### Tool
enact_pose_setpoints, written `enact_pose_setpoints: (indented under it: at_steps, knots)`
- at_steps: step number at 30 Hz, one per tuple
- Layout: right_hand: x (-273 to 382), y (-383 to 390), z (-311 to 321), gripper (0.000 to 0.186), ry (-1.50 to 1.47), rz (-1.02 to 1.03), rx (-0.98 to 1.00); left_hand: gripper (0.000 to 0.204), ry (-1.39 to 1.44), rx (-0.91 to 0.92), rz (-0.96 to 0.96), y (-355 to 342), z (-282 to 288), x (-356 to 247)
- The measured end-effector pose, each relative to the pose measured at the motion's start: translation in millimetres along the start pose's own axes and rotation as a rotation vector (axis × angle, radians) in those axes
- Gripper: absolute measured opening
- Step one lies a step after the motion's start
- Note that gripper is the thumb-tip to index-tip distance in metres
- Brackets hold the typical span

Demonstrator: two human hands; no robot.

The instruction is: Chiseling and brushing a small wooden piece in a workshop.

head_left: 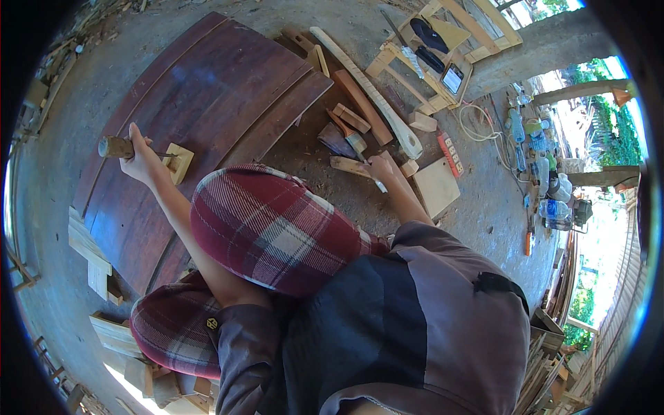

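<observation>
The left hand has its fingers closed around a wooden-handled tool. The thick handle juts out to the left of the fingers; the thin metal shaft points out on their right, reaching a pale wood block on the dark wooden panel. The right hand is low, at the right end of a short wooden piece; whether its fingers grip it, I cannot tell.
</observation>
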State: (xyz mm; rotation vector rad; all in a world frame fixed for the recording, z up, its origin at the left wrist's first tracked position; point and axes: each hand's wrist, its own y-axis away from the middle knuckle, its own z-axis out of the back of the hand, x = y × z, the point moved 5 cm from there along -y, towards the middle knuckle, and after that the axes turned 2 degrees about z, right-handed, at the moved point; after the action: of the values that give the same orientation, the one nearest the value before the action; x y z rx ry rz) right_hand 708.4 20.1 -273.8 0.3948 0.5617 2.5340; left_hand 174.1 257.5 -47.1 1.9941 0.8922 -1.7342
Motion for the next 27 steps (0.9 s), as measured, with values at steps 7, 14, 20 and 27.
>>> enact_pose_setpoints:
  at_steps: [7,14,20,27]
  knots:
    - [-24.3,6.8,32.5,0.023,-0.090,0.043,-0.309,0.024,0.011,-0.015,-0.017,5.3,-4.4,-3.8]
    - [-46.9,5.4,55.4,0.023,-0.054,0.001,-0.379,0.023,-0.037,0.016,-0.022,2.9,-5.5,-2.0]
    - [-43.5,0.2,36.2,0.018,-0.011,0.091,-0.531,0.023,-0.027,0.005,-0.011,9.3,-12.1,-4.8]
    - [-23.8,1.1,34.5,0.030,0.135,0.166,-0.589,0.024,-0.048,0.026,0.000,2.8,-5.8,-2.7]
